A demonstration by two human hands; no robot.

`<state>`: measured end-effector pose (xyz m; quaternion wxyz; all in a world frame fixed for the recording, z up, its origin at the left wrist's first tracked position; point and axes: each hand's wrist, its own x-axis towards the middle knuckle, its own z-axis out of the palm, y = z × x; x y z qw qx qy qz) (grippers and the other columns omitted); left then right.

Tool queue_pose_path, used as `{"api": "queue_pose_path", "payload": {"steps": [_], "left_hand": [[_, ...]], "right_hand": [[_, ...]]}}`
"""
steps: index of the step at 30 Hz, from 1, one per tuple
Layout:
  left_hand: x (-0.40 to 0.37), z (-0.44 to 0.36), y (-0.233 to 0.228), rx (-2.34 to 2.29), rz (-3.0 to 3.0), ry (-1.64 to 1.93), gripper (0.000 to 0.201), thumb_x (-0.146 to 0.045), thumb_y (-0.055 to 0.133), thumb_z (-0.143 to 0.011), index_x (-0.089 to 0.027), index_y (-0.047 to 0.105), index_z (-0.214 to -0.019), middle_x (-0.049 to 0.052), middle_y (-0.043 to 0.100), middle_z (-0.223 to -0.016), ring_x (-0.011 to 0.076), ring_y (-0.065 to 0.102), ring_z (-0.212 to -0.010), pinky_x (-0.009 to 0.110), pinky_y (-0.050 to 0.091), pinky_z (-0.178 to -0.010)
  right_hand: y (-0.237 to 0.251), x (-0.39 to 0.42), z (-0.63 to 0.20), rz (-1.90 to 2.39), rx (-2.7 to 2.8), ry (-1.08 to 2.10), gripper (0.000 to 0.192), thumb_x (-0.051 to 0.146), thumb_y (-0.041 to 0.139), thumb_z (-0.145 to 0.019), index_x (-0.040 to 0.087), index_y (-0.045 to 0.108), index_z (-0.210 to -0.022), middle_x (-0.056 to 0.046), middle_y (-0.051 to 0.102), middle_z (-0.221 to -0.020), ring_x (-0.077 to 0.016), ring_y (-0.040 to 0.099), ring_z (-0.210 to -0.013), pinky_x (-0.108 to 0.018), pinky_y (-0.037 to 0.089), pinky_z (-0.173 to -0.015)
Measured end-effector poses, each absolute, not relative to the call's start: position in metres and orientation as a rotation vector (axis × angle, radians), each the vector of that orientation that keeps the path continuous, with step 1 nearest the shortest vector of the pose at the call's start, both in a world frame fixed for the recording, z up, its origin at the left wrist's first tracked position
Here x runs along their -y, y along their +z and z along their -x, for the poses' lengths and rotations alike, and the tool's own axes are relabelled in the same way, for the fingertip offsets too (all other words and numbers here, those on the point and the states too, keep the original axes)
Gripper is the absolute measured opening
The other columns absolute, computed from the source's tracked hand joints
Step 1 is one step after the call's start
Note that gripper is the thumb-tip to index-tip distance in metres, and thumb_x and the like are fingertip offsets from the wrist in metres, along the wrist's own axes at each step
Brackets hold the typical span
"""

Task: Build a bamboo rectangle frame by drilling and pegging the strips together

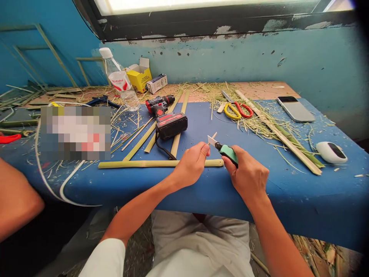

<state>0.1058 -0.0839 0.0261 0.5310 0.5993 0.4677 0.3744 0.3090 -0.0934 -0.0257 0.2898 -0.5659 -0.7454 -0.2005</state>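
In the head view, the right hand (249,175) is closed around a green-handled utility knife (227,151), whose bare blade points up and to the left. The left hand (191,163) pinches a thin bamboo sliver (213,135) between thumb and fingertips, so that its pale tip shows just above the blade. Both hands hover at the near edge of the blue table (302,200), directly over a long bamboo strip (138,164) that lies crosswise along that edge.

The sliver looks very light and thin, stiff along its grain but likely to snap or split if bent. A pinch close to the point where the blade meets it seems the steadiest hold, with the fingertips kept behind the edge. The knife is small and light, and its handle fills the palm well; the exposed blade is the part to keep away from.

Further back on the table, a cordless drill (165,115) rests across more bamboo strips. A plastic water bottle (119,79) and a yellow cardboard box (140,77) stand near the wall. Red-and-yellow scissors (238,110) lie among shavings. A smartphone (295,108) and a white oval device (331,152) sit to the right. Another person's arm (15,200) shows at the left edge.
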Motion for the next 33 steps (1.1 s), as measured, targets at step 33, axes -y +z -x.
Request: {"api": "queue_pose_path", "payload": {"steps": [33], "left_hand": [[0.118,-0.083,-0.002,-0.794,-0.926,0.957,0.042,-0.060,0.061,-0.103,-0.020,0.054,-0.095,-0.011,0.026,-0.062,0.0045,0.013,-0.049,0.015,0.015,-0.041]], "right_hand": [[-0.016,0.113,-0.302,1.259,2.143,-0.263,0.039,0.056,0.057,-0.107,0.018,0.066,-0.099,-0.002,0.072,-0.078,-0.0144,0.063,-0.061,-0.028,0.038,-0.061]]}}
